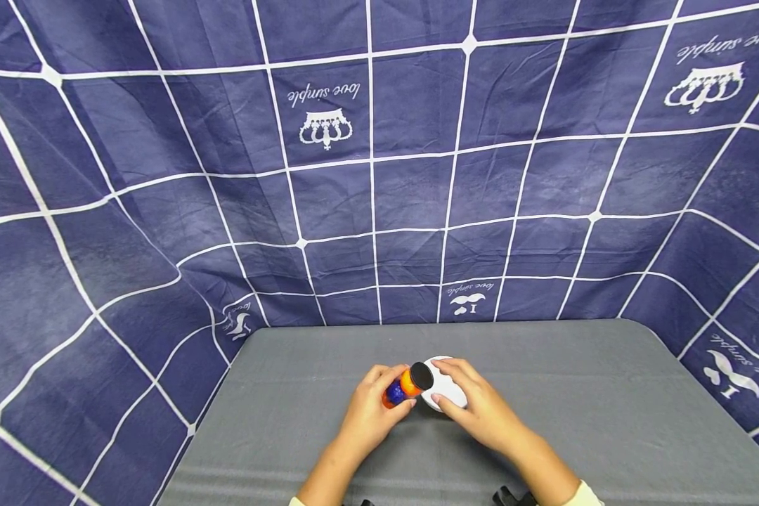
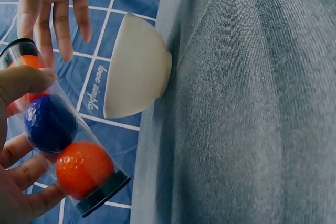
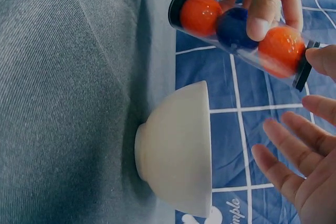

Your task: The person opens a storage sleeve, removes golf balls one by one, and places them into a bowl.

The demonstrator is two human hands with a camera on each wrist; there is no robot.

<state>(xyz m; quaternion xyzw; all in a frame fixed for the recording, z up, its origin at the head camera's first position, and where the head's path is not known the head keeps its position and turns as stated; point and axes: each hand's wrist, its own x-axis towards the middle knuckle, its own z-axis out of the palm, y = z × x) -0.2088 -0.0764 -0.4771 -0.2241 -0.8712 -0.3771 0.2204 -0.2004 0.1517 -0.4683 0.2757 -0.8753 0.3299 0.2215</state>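
A clear plastic tube [image 1: 405, 385] with black ends holds two orange balls and a blue ball [image 2: 50, 123] between them. My left hand [image 1: 372, 409] grips the tube around its middle, above the table and tilted toward a white bowl [image 1: 445, 385]. The bowl stands upright on the grey table [image 1: 607, 422]. My right hand [image 1: 464, 393] hovers over the bowl with straight, spread fingers [image 3: 286, 148] and holds nothing. In the wrist views the fingers stay clear of the bowl [image 3: 178, 148], and the tube [image 3: 236, 30] is beside its rim.
A blue cloth with a white grid [image 1: 379, 176] hangs behind and around the table. The table's rounded far corners [image 1: 632, 325] and its left edge [image 1: 209, 414] show.
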